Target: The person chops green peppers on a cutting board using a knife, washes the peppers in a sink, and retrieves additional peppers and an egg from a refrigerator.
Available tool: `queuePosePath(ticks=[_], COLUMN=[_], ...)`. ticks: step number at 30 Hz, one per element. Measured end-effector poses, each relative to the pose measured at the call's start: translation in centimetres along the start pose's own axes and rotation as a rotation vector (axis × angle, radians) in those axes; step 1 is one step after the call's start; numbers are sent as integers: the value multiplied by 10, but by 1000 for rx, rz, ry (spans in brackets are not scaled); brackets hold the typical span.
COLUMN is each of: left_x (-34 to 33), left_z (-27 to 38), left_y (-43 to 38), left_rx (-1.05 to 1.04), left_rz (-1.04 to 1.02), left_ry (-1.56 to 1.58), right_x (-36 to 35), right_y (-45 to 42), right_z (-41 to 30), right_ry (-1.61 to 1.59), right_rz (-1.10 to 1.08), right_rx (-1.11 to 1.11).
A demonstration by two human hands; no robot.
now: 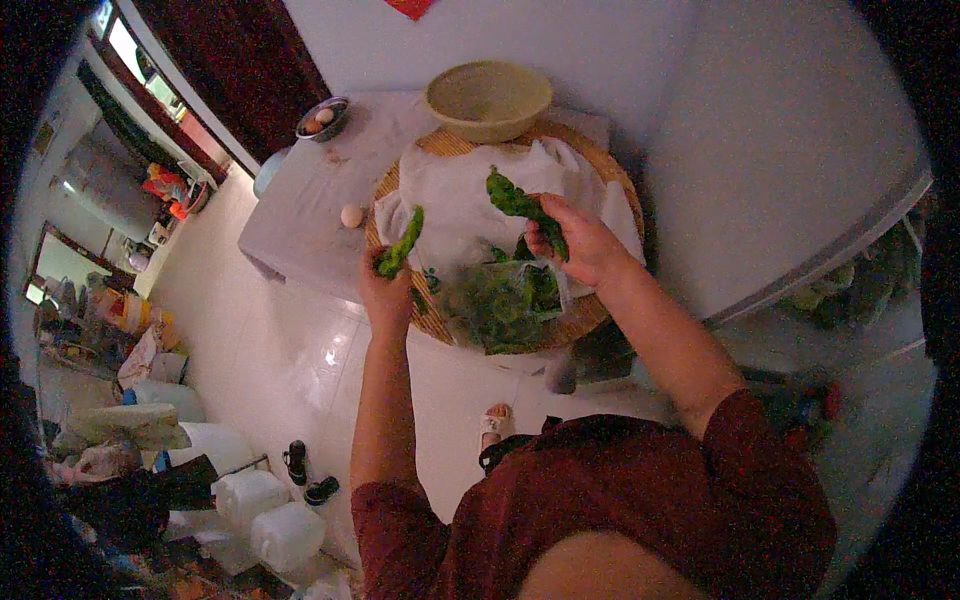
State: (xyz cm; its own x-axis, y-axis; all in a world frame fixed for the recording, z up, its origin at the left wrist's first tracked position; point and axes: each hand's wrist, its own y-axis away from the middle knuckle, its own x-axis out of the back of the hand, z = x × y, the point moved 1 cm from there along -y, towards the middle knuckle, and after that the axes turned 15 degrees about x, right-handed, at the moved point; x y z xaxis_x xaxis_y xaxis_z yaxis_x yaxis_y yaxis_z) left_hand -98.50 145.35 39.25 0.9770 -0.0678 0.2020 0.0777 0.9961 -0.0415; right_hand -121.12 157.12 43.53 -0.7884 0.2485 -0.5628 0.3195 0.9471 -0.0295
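Observation:
My left hand point(386, 281) is closed around a light green pepper point(405, 244), held over the left rim of a round woven tray point(386, 184). A darker, wrinkled green pepper point(510, 196) is gripped in my right hand point(574, 240), above the tray's right half. White cloth point(450, 176) covers much of the tray. A clear plastic bag point(487, 304) with green vegetables in it lies at the tray's near edge, between and below my hands. Behind the cloth stands a yellowish bowl point(489, 94), partly over the tray's far rim.
The tray rests on a covered table point(300, 210), with an egg point(352, 217) left of it and a small bowl point(341, 124) of eggs at the far left corner. A large pale panel point(765, 165) stands at right. Plastic jugs point(289, 534) and black sandals point(297, 461) lie on the floor.

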Motion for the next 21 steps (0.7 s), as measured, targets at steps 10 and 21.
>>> queuePosePath(ticks=[10, 21], left_x=[77, -39], left_z=[23, 35], left_y=[-11, 47], left_rx=[-80, 664], left_rz=[-199, -691], left_ry=[-652, 933], right_x=[-2, -78], right_y=[6, 31], right_z=[-24, -1], right_ry=[521, 1197], right_rz=[9, -591], right_rx=[437, 883])
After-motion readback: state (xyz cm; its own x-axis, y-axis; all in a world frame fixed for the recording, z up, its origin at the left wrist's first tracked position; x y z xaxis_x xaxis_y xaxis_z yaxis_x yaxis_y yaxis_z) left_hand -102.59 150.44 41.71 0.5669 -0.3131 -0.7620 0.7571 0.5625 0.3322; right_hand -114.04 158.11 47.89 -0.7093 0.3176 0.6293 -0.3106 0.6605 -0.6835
